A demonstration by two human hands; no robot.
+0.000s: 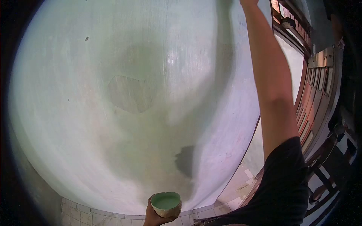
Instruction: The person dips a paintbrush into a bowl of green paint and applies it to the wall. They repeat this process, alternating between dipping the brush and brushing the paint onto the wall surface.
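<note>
The left hand (151,215) grasps a small bowl (171,213) from its left side and below, at the bottom of the view, close in front of the wall. The right hand (249,2) is cut off at the top edge, so I cannot tell whether it holds anything. Green liquid (166,201) fills much of the bowl, which looks rigid and is probably light, with most of its weight in the liquid; it would spill if tipped, and a wet rim could be slippery. Cupping it low, fingers clear of the rim, seems the safest hold. The right arm (271,67) reaches up past the pale wall (49,86), which bears a darker patch (130,94); tiles (86,217) run along its foot.
</note>
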